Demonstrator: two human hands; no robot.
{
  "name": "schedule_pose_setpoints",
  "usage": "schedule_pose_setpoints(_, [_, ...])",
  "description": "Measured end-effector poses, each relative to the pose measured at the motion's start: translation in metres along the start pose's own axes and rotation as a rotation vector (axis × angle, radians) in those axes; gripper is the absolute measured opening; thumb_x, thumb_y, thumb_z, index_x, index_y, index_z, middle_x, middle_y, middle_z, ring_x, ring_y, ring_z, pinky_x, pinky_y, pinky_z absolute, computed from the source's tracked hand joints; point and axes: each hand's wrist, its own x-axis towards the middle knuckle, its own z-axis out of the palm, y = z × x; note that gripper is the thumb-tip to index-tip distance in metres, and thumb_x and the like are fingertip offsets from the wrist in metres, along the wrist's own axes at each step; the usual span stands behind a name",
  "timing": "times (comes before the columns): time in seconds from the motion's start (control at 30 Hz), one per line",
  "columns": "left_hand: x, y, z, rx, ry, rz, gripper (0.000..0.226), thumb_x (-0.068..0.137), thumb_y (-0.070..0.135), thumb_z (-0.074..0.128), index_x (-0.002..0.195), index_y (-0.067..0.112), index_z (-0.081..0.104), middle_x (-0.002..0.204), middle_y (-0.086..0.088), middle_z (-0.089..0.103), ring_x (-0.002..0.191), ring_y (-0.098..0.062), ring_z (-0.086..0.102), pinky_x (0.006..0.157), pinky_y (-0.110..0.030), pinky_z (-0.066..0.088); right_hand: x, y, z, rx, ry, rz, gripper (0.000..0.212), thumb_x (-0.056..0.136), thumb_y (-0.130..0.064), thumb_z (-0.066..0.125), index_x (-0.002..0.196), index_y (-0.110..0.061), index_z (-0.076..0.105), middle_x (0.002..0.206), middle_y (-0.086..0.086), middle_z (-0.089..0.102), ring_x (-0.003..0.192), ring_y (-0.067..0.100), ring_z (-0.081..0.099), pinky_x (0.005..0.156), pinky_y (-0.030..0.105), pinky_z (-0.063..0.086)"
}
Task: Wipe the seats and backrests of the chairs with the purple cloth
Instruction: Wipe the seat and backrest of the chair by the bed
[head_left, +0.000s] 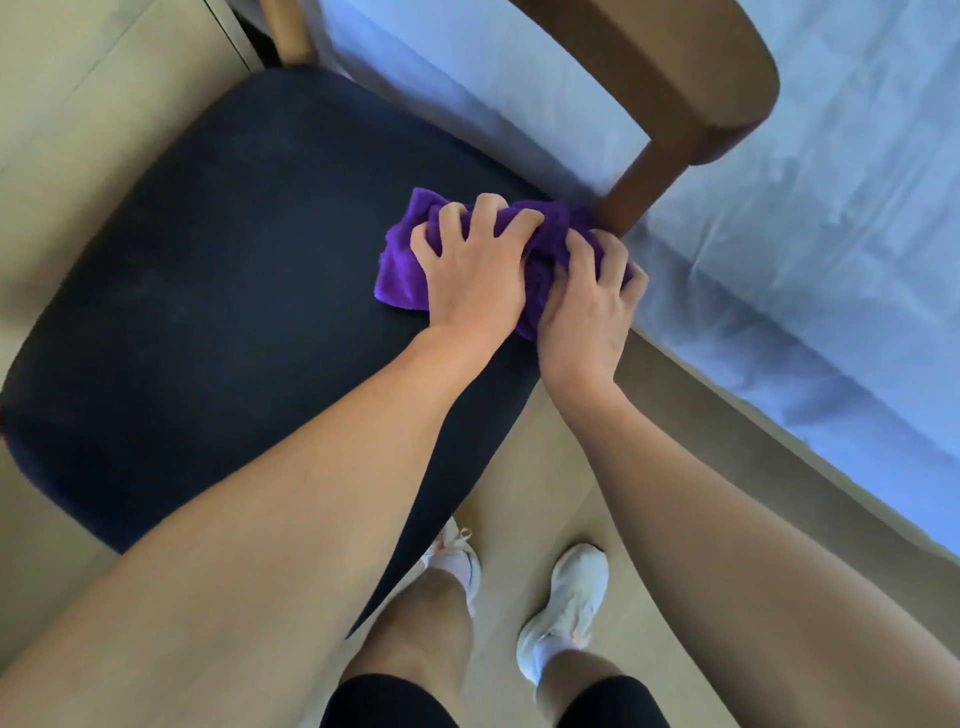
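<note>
The step in hand looks like wiping the seat of one chair. The purple cloth (410, 270) lies bunched up on the dark blue seat (234, 270), a little right of the middle of the frame, at the seat's back corner. It sits just beside the brown wooden post (641, 182) that holds up the backrest (675, 67) at the top right. The left hand (467, 280) is on top of the cloth, with its fingers spread wide and bent at the tips so they dig into the folds and push down. The right hand (587, 312) is right next to it, touching it, and its bent fingers grab the side of the cloth nearest the post. Both hands hold the cloth. Most of the seat, off to the left and bottom left, has no cloth on it, and I cannot tell which parts are clean. The next move, I think, calls for sliding the cloth across the seat toward the left of the frame, with the hands pushing flat so more cloth touches the seat. After that the cloth must go up to the backrest, so one hand will need a good hold on it. A pale sheet (779, 270) fills the right side, and white shoes (569, 597) stand on the light floor (78, 114) at the bottom.
</note>
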Motion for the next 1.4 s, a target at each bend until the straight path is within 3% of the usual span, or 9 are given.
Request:
schedule_pose_setpoints(0.23, [-0.019, 0.003, -0.002, 0.063, -0.050, 0.004, 0.044, 0.096, 0.014, 0.052, 0.130, 0.041, 0.050, 0.139, 0.009, 0.041, 0.124, -0.028, 0.035, 0.106, -0.051, 0.027, -0.015, 0.002, 0.000, 0.206, -0.016, 0.123, 0.038, 0.100, -0.014, 0.046, 0.137, -0.019, 0.051, 0.148, 0.004, 0.041, 0.121, 0.035, 0.037, 0.102, 0.035, 0.036])
schedule_pose_setpoints(0.37, [-0.032, 0.008, -0.003, 0.116, -0.068, 0.003, 0.045, 0.096, 0.012, 0.052, 0.131, 0.041, 0.048, 0.140, 0.007, 0.041, 0.123, -0.027, 0.036, 0.100, -0.050, 0.031, -0.028, 0.006, -0.002, 0.244, -0.055, 0.168, 0.039, 0.100, -0.014, 0.044, 0.139, -0.020, 0.049, 0.148, 0.004, 0.039, 0.117, 0.035, 0.042, 0.093, 0.018, 0.020])
schedule_pose_setpoints(0.7, [-0.109, -0.015, 0.005, 0.129, -0.035, -0.012, 0.045, 0.096, 0.015, 0.049, 0.133, 0.039, 0.047, 0.138, 0.006, 0.040, 0.122, -0.025, 0.036, 0.102, -0.050, 0.029, -0.103, 0.007, -0.002, 0.267, -0.061, 0.103, 0.041, 0.099, -0.015, 0.043, 0.140, -0.022, 0.050, 0.149, 0.004, 0.040, 0.119, 0.034, 0.038, 0.089, 0.034, 0.043])
schedule_pose_setpoints(0.87, [-0.150, -0.028, 0.008, 0.181, -0.009, -0.029, 0.046, 0.095, 0.014, 0.051, 0.134, 0.037, 0.046, 0.136, 0.003, 0.041, 0.123, -0.026, 0.037, 0.104, -0.052, 0.029, -0.144, 0.000, 0.002, 0.286, -0.036, 0.123, 0.038, 0.098, -0.012, 0.046, 0.134, -0.019, 0.056, 0.146, 0.007, 0.045, 0.117, 0.035, 0.044, 0.089, 0.014, 0.018])
schedule_pose_setpoints(0.93, [-0.170, -0.034, 0.008, 0.212, -0.003, -0.047, 0.047, 0.095, 0.015, 0.052, 0.136, 0.035, 0.044, 0.136, 0.001, 0.042, 0.122, -0.028, 0.038, 0.102, -0.054, 0.032, -0.163, -0.004, 0.002, 0.313, -0.042, 0.130, 0.037, 0.098, -0.010, 0.047, 0.133, -0.018, 0.057, 0.145, 0.007, 0.045, 0.118, 0.035, 0.046, 0.089, 0.013, 0.017])
schedule_pose_setpoints(1.0, [-0.192, -0.042, 0.006, 0.226, -0.019, -0.049, 0.047, 0.095, 0.017, 0.053, 0.136, 0.035, 0.042, 0.136, 0.000, 0.041, 0.122, -0.029, 0.037, 0.101, -0.055, 0.034, -0.186, -0.008, 0.003, 0.329, -0.054, 0.125, 0.037, 0.097, -0.009, 0.049, 0.133, -0.016, 0.058, 0.145, 0.008, 0.046, 0.122, 0.033, 0.047, 0.095, 0.016, 0.022])
schedule_pose_setpoints(1.13, [-0.229, -0.055, 0.001, 0.272, -0.060, -0.078, 0.044, 0.097, 0.019, 0.053, 0.135, 0.034, 0.040, 0.136, -0.004, 0.040, 0.124, -0.032, 0.037, 0.103, -0.060, 0.034, -0.234, -0.024, 0.007, 0.406, -0.027, 0.179, 0.036, 0.094, -0.004, 0.052, 0.127, -0.009, 0.062, 0.140, 0.013, 0.050, 0.118, 0.031, 0.053, 0.102, 0.040, 0.036])
schedule_pose_setpoints(1.4, [-0.285, -0.054, -0.003, 0.250, -0.189, -0.260, 0.031, 0.098, 0.020, 0.051, 0.126, 0.031, 0.043, 0.136, -0.009, 0.037, 0.127, -0.039, 0.031, 0.097, -0.067, 0.032, -0.305, -0.027, -0.003, 0.570, -0.157, 0.189, 0.036, 0.093, 0.000, 0.054, 0.128, -0.006, 0.061, 0.131, 0.012, 0.053, 0.106, 0.028, 0.058, 0.096, 0.048, 0.044])
